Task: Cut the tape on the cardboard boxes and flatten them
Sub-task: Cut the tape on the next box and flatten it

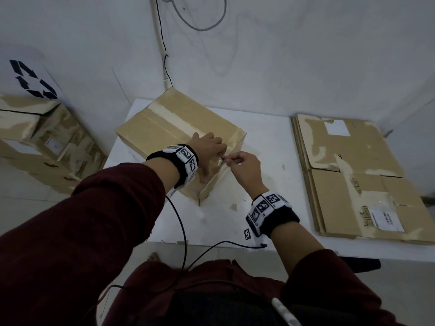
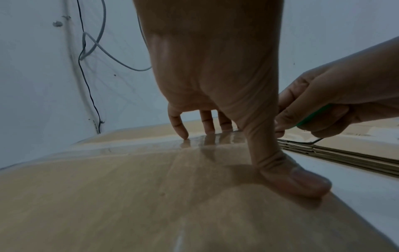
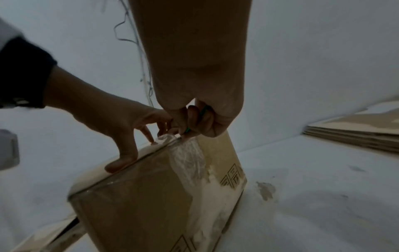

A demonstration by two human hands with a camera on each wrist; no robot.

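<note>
A sealed cardboard box point(image 1: 179, 137) is seen standing on the white tabletop point(image 1: 266, 184), turned at an angle, with its far corner close to the wall. A strip of clear tape point(image 1: 174, 118) is run along the top seam and is carried down over the near end face, where it looks wrinkled in the right wrist view.

The left hand point(image 1: 207, 147) is laid on the top of the box at the near end. Its fingers point(image 2: 179, 126) are spread and nearly straight, with the tips pressed onto the tape, and the thumb point(image 2: 287, 173) is pressed flat on the cardboard beside the edge. Nothing is gripped by it.

The right hand point(image 1: 244, 168) is held just beside the left one, at the top edge of the end face. Its fingers are curled round a small cutter with a green handle point(image 2: 313, 116), and a thin metal tip point(image 2: 315, 140) is seen projecting from below the fist. The tip is placed at the tape where it bends over the edge; whether it has entered the tape cannot be made out in the dim, blurred views.

To the right on the tabletop, well apart from the box, a stack of flattened boxes point(image 1: 362, 180) is laid. To the left, off the tabletop, another cardboard box point(image 1: 44, 142) patched with tape is seen below a white sheet bearing a recycling symbol point(image 1: 33, 78). Cables point(image 1: 200, 17) are hung on the white wall behind.
</note>
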